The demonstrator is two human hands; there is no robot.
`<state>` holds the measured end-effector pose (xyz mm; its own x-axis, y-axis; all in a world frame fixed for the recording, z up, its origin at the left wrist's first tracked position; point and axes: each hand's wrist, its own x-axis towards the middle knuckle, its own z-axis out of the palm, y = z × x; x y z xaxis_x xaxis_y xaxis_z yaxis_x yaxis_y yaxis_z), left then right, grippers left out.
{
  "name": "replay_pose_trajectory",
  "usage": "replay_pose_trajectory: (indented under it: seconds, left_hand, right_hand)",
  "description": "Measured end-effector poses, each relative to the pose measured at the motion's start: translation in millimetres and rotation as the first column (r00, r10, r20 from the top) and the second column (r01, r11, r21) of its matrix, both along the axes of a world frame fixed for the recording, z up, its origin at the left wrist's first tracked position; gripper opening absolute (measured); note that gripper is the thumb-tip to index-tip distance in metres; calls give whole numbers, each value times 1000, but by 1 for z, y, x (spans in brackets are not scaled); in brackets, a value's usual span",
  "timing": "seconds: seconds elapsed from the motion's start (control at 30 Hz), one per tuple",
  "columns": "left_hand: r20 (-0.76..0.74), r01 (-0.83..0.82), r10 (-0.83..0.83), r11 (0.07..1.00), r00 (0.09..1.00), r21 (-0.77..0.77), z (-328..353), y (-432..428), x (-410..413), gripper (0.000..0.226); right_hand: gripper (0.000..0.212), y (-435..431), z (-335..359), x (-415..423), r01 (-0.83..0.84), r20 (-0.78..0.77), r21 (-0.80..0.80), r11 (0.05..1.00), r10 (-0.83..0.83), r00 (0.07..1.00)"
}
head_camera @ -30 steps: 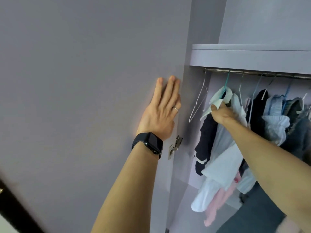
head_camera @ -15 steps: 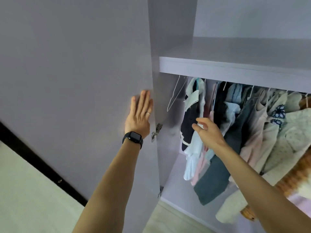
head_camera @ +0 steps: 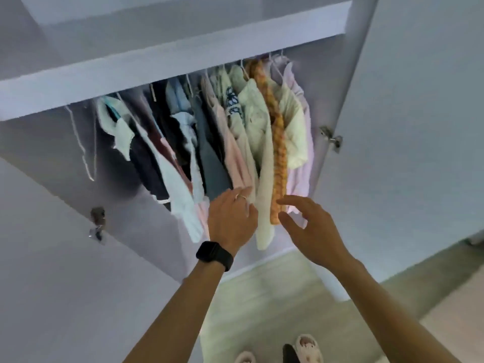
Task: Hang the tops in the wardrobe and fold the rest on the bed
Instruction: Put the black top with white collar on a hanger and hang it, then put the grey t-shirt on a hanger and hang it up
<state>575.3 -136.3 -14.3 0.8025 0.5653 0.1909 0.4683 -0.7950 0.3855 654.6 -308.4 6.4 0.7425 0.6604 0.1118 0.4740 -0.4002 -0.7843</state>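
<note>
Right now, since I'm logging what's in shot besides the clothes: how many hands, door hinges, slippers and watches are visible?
Hands: 2, the left hand and the right hand
Door hinges: 2, the left hinge and the right hinge
Slippers: 2, the right slipper and the left slipper, which is cut off by the frame edge
Watches: 1, the black watch on the left wrist
Total: 7

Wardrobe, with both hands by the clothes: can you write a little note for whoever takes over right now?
Left hand: fingers at the hems of the hanging tops; grip unclear.
Right hand: open, empty, beside the lower end of the orange knit.
Wardrobe: doors open, one bare hanger at the far left of the row.
Done: many tops hang inside.
To do: the bed and any clothes for folding are out of view, so check there.
</note>
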Motion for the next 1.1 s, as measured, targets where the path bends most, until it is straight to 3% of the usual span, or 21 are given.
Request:
replay_pose_trajectory:
  seconds: [0.1,0.23,0.3,0.37,0.47,0.63,0.73,0.97,1.1]
  left_hand:
    - [-32,231,-231,973,972,-5,-19,-50,27,43]
    - [-165,565,-556,825,815,10,-45,-136,53,43]
    - [-209,700,-689,713,693,-28,-55,-193,59,43]
    - [-227,819,-813,566,536,-92,-66,-263,59,42]
    - [-223,919,-915,371,336,-135,-80,-345,49,41]
    - [-305,975,-951,120,59,-186,-112,-458,30,42]
    - [-364,978,-931,55,-22,-201,-136,-512,27,43]
    - [-503,971,-854,-12,-134,-238,-215,-616,40,45]
    - [-586,940,-770,-57,-255,-335,-287,-663,41,52]
  right_hand:
    - [29,-65,-27,-17,200,95,-103,974,-190,977]
    - [32,-158,-65,-51,459,100,-248,853,-449,888]
    - [32,-210,-78,-79,610,90,-274,744,-611,786]
    - [32,-269,-87,-114,759,80,-293,581,-776,625]
    - [31,-338,-100,-162,860,62,-331,387,-901,429]
    - [32,-432,-125,-226,912,8,-388,134,-989,149]
    - [32,-481,-147,-247,909,-29,-415,40,-999,31]
    - [43,-612,-230,-263,804,-160,-592,-54,-970,-182]
    - [57,-668,-299,-272,708,-178,-701,-85,-941,-289]
